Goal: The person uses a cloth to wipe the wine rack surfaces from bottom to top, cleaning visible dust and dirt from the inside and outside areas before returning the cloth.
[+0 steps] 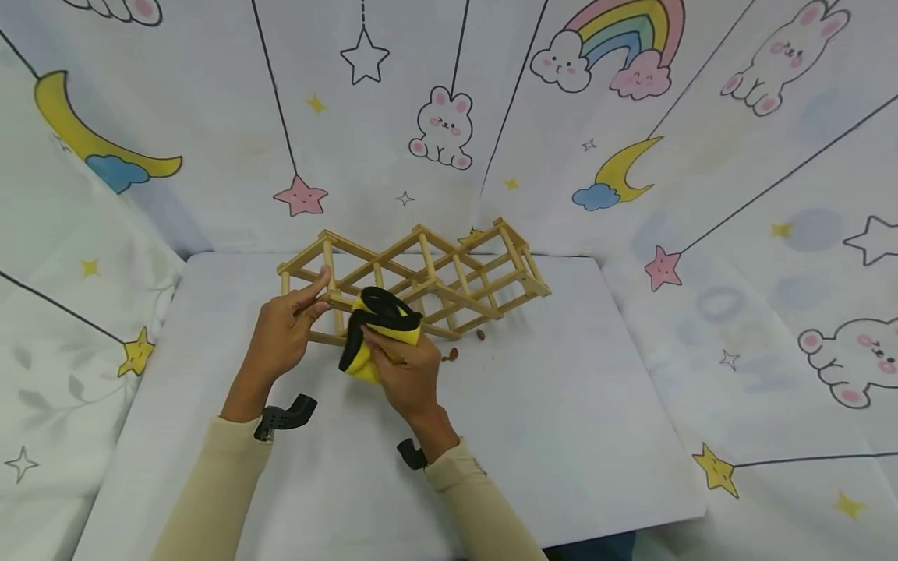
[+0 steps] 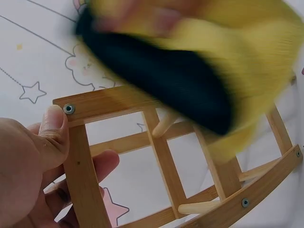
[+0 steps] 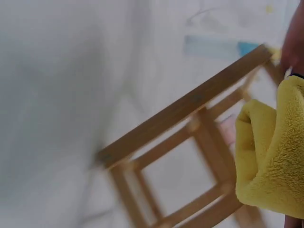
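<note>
A folding wooden rack (image 1: 436,282) of crossed slats and round dowels stands at the back of the white table. My left hand (image 1: 281,327) grips its left end; in the left wrist view the thumb (image 2: 54,126) lies on a slat corner beside a screw, with fingers behind the slat. My right hand (image 1: 407,370) holds a folded yellow cloth (image 1: 365,362) with a black edge, close to the rack's front left part. The cloth (image 2: 256,61) is blurred in the left wrist view and covers part of the rack. In the right wrist view the cloth (image 3: 275,156) hides most of the right hand.
Several small brown bits (image 1: 452,354) lie on the white table (image 1: 561,436) just in front of the rack. A printed fabric backdrop (image 1: 231,93) with stars, moons and rabbits rises behind and beside the table. A black strap piece (image 1: 288,417) sits at the left wrist.
</note>
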`<state>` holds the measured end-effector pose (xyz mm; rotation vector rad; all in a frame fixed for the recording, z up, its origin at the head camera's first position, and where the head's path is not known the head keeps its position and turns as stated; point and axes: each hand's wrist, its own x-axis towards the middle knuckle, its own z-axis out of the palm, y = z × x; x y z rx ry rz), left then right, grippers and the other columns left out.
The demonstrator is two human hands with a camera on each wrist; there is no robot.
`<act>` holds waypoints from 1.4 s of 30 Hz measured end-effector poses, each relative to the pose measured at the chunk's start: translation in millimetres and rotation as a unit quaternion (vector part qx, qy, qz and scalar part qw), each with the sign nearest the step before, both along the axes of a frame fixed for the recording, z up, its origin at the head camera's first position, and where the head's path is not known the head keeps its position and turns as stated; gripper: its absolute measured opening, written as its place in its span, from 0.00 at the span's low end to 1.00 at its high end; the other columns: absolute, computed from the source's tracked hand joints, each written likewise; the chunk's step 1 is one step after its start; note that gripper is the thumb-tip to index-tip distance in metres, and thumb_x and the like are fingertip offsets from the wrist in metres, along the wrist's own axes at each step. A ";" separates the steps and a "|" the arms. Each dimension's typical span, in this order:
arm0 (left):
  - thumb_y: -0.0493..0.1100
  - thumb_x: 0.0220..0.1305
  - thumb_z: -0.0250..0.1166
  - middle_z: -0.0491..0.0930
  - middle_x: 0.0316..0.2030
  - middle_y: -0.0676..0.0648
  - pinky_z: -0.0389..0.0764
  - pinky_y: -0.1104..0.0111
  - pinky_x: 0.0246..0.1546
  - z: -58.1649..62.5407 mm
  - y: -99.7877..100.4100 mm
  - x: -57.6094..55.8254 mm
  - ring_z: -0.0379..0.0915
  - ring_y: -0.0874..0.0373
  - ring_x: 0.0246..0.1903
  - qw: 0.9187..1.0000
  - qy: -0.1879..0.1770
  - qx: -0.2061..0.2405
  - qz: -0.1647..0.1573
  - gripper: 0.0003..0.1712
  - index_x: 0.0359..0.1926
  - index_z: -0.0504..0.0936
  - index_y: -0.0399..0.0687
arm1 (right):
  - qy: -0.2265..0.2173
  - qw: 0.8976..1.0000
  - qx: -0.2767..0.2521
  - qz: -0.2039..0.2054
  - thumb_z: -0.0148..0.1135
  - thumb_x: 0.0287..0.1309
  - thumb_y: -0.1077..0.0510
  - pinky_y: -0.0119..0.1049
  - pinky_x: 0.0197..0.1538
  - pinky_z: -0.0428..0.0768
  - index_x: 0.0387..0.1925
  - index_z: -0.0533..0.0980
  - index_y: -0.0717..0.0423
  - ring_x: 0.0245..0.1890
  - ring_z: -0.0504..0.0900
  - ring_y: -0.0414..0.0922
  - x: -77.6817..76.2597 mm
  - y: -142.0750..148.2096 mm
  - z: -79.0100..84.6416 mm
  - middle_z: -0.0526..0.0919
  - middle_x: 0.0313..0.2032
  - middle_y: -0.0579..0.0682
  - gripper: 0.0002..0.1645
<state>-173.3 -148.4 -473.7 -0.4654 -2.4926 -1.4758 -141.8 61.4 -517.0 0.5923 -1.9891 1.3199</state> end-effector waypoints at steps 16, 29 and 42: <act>0.40 0.83 0.55 0.66 0.79 0.45 0.63 0.93 0.57 0.2 0.4 2.8 0.77 0.35 0.67 1.000 -0.007 -0.011 -0.022 0.29 0.80 0.64 0.47 | -0.105 0.987 0.000 -0.122 0.79 0.59 0.64 0.42 0.52 0.89 0.43 0.93 0.49 0.48 0.91 0.47 7.3 35.3 -37.0 0.92 0.48 0.53 0.12; 0.40 0.69 0.73 0.82 0.65 0.42 0.76 0.89 0.49 -6.1 13.9 -0.3 0.77 0.83 0.54 0.996 0.016 0.050 0.075 0.33 0.73 0.75 0.53 | -0.228 0.947 0.041 -0.221 0.77 0.60 0.59 0.45 0.48 0.88 0.41 0.93 0.37 0.46 0.91 0.46 -2.7 64.8 -62.7 0.93 0.45 0.47 0.12; 0.41 0.69 0.72 0.80 0.68 0.48 0.77 0.88 0.50 -3.8 14.8 1.0 0.77 0.81 0.56 0.996 0.007 0.059 0.073 0.33 0.73 0.75 0.54 | -0.217 0.945 0.075 -0.234 0.75 0.58 0.62 0.46 0.42 0.87 0.44 0.93 0.39 0.43 0.91 0.49 0.1 65.4 -74.9 0.94 0.42 0.47 0.16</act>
